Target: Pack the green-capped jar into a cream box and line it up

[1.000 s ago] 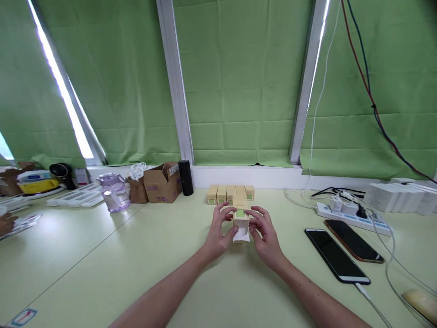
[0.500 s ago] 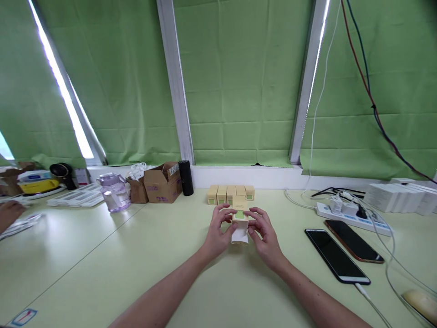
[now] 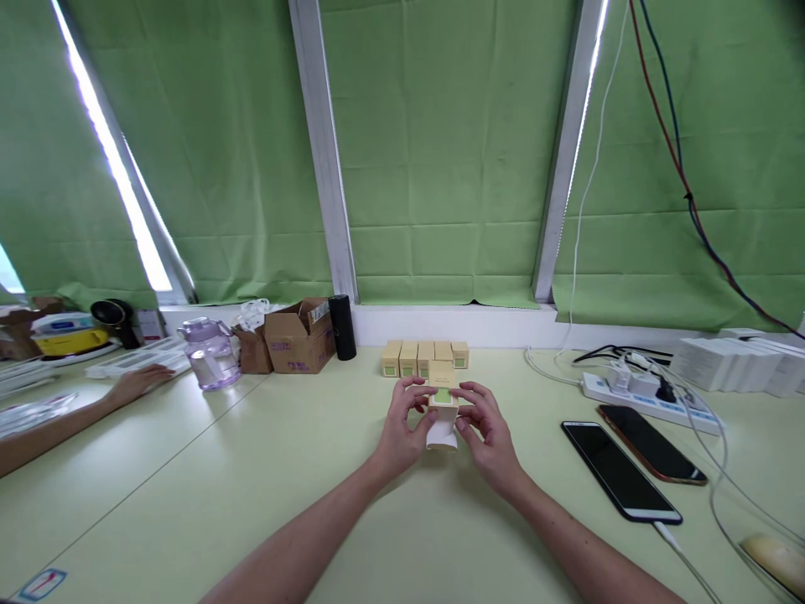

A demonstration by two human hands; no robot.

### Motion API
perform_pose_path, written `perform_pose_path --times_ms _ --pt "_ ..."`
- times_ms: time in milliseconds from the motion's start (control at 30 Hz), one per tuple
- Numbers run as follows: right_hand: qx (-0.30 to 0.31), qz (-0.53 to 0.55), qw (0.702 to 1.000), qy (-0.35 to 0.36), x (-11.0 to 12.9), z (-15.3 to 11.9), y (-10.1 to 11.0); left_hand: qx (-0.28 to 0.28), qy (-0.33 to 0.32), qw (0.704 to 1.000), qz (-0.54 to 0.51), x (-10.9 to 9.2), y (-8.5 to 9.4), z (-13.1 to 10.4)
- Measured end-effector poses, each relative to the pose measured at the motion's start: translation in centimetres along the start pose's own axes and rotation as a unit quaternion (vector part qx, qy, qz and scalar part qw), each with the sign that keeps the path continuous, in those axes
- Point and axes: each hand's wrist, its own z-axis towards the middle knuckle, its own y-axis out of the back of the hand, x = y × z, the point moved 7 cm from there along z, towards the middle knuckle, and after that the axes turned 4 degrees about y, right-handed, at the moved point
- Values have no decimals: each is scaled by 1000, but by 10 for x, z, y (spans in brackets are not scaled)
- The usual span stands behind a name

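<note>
Left hand [image 3: 406, 426]: half-curled; thumb and fingers grip the open box's left side.
Right hand [image 3: 489, 426]: half-curled; fingertips hold the right side.
Open box [image 3: 444, 401]: between both hands, over the desk [image 3: 377, 545]; contact beneath cannot be told. White flap [image 3: 442, 439] remains unfastened, turned toward the wearer.
Box change: minimal within the last second; handling appears at the same stage.
Boxed row [image 3: 426, 352]: behind the open box, unmoved.
Co-worker's hand [image 3: 143, 382]: newly extended to the white trays [image 3: 119, 361]; likely no effect on the box work.
</note>
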Motion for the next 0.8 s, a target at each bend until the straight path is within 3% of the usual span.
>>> perform_pose_path --times_ms 500,800 --pt "-37 28 997 -68 -9 0 2 24 26 999 3 -3 -6 -3" --pt "-68 49 993 -84 -13 3 8 138 25 990 -23 -7 -13 -9"
